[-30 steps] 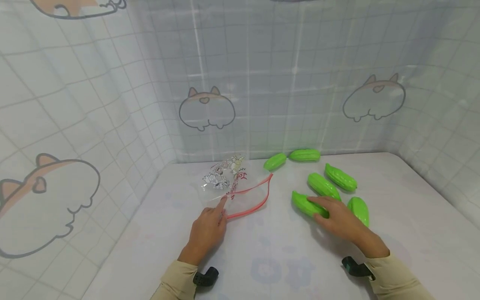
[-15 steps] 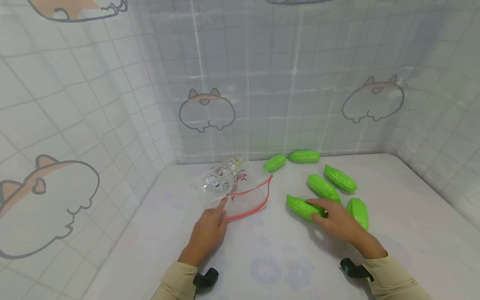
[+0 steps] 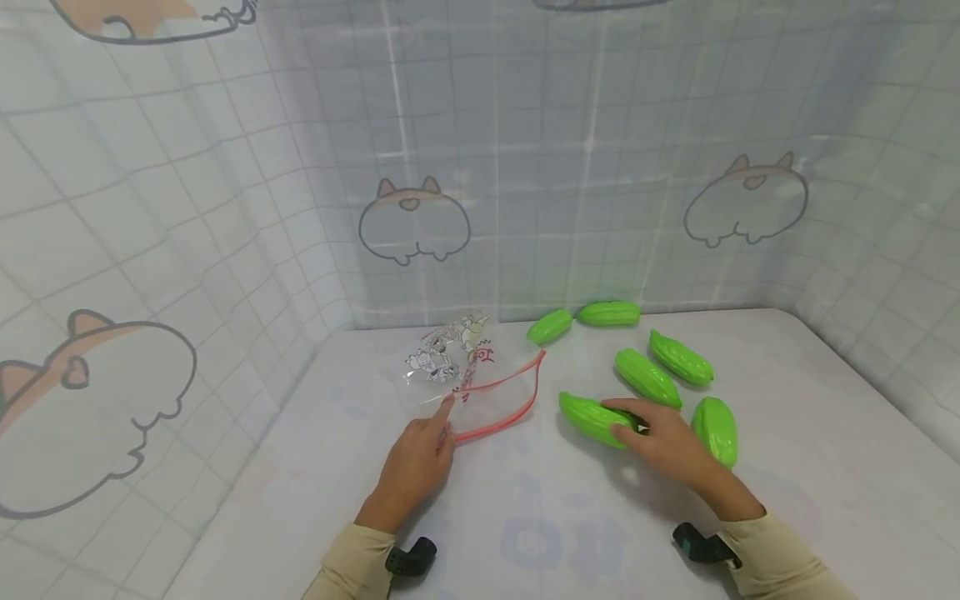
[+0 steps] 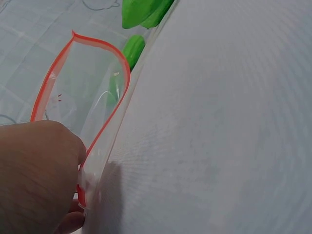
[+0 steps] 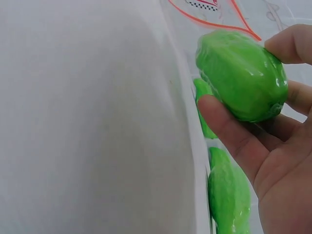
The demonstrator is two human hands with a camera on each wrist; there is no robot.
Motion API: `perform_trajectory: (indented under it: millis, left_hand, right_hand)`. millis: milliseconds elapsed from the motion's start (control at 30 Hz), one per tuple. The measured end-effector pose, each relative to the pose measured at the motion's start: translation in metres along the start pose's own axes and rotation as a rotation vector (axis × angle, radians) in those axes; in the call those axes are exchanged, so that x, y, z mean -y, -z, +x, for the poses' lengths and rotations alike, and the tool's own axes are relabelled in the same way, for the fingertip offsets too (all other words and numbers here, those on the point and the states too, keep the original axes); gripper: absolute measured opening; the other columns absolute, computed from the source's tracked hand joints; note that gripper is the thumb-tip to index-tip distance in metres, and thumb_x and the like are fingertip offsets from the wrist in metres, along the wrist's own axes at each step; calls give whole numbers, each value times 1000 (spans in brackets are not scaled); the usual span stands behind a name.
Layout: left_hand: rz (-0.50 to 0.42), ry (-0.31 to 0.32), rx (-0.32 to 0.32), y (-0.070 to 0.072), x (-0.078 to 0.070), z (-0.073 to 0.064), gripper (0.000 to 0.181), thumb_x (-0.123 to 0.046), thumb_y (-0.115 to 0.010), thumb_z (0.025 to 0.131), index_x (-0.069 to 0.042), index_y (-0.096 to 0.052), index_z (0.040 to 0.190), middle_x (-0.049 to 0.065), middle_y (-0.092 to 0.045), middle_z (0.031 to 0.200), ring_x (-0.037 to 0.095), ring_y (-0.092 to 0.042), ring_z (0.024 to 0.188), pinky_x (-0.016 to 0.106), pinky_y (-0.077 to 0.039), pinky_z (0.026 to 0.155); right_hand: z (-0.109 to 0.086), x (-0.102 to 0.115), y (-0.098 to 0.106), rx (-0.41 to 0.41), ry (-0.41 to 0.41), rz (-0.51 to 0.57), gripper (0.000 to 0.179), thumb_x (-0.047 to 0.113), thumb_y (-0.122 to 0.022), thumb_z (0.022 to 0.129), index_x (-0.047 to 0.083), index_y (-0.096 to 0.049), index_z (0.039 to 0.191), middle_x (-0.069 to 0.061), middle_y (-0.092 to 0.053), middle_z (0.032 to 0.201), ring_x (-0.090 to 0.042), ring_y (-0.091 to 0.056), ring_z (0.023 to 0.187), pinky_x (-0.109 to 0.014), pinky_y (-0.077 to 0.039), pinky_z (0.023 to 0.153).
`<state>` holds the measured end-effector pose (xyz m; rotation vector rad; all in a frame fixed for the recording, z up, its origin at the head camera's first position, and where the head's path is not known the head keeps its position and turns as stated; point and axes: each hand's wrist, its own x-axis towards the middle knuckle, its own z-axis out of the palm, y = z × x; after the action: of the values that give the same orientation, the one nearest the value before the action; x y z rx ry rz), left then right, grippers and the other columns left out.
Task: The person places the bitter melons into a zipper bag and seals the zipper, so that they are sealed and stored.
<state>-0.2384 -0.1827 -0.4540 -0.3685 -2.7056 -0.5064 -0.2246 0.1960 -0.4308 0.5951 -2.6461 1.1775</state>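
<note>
A clear zip bag [image 3: 495, 427] with a red zip rim and printed cartoon figures lies on the table, its mouth gaping to the right. My left hand [image 3: 415, 462] pinches the near corner of that mouth, index finger stretched along it; the left wrist view shows the bag's red rim [image 4: 126, 68] spread in a loop. Between thumb and fingers my right hand [image 3: 663, 442] grips a glossy green bitter melon [image 3: 591, 419], which looks like a plastic one. Its tip points left toward the bag. In the right wrist view the melon [image 5: 239, 73] appears lifted off the table.
Two more green bitter melons [image 3: 609, 313] lie at the back by the curtain [image 3: 540, 167]. Others sit to the right: one bitter melon [image 3: 647, 377] beyond my right hand, another [image 3: 681, 358] behind it, and a third [image 3: 716, 430] beside the hand.
My right hand has moved left with the bitter melon, bringing it closer to the bag's mouth. My left hand and the bag have stayed where they were.
</note>
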Motion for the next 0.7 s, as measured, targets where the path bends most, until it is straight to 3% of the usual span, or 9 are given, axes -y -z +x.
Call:
perform_trajectory:
  millis: [500,700]
  left_hand:
    - [15,-3,26,1,-1,-2,54,-17,-62,98,-12,-48,150,12,-69,108,27,-64,103,46,-53,87]
    - [11,-76,-32,2,1,-3,49,-13,-66,96,-12,-56,143,11,-70,101,27,-66,97,45,-54,83]
  right_hand:
    - [2,6,-8,65,20,201,39,24,-66,98,10,-64,134,-7,-62,134,-31,-54,127,-40,-47,99]
    - [3,11,-12,73,21,228,39,24,-67,97,10,-64,133,-5,-63,133,-30,-55,127,-38,-46,100]
